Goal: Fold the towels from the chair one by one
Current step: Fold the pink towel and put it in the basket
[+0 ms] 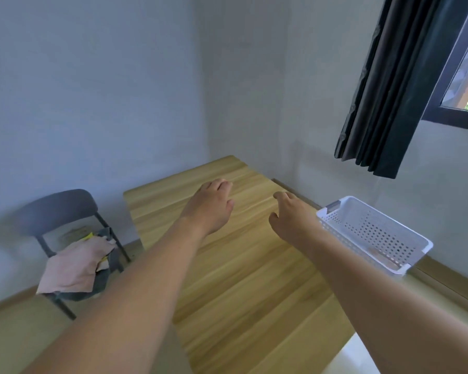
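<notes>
Both bare forearms reach out over the wooden surface (243, 265). Left hand (211, 209) and right hand (292, 220) hover above it, fingers loosely curled, holding nothing. Just right of the right hand, a white perforated basket (373, 233) sits at the surface's edge. Well to the left, crumpled towels (76, 265), pink on top, lie heaped on a grey chair (57, 209).

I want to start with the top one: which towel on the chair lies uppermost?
The pink towel: it drapes over the pile on the chair, while yellow and grey cloths only peek out beneath.
</notes>
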A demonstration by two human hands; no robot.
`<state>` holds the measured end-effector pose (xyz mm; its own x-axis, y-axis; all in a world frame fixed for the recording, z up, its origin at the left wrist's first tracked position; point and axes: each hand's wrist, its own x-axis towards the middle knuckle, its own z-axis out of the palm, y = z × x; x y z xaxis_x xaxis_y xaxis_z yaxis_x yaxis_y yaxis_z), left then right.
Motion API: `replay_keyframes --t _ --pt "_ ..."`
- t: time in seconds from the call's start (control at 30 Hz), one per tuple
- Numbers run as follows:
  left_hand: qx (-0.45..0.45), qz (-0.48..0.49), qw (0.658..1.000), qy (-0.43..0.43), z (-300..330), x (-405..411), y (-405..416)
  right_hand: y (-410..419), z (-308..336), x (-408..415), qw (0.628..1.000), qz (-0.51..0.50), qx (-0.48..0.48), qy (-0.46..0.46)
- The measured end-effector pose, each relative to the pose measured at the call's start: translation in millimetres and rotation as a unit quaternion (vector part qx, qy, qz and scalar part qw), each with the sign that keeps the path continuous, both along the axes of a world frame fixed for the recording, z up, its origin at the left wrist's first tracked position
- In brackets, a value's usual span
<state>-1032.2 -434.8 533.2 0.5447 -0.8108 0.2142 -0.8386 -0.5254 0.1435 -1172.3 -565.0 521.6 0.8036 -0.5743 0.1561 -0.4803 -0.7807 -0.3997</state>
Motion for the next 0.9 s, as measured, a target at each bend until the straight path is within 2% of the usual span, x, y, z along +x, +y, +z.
replay_keyframes --t 0.1,0.27,0.43,0.63,0.77,0.9 --pt "0.004 -0.001 1.0 -0.013 0.7 25.4 48.0 42.6 0.9 21.0 0.999 -0.006 0.023 0.022" --pt "-0.016 0.011 1.0 -0.004 -1.7 88.2 144.9 134.5 9.5 88.2 1.0 -0.006 0.024 -0.005" --pt "0.003 0.021 1.0 0.018 -6.5 162.5 249.2 250.0 -0.1 158.2 0.997 0.065 0.029 0.028" --pt "0.02 0.026 0.999 0.027 9.5 240.0 321.6 295.2 12.7 211.0 0.998 0.036 0.045 0.024" --pt "-0.01 0.044 0.999 0.014 10.1 282.1 363.9 335.9 6.5 269.2 0.995 0.061 0.072 0.011" --pt "0.012 0.048 0.999 0.012 -6.3 340.3 419.0 398.5 -1.1 340.0 0.991 0.093 0.089 0.019"
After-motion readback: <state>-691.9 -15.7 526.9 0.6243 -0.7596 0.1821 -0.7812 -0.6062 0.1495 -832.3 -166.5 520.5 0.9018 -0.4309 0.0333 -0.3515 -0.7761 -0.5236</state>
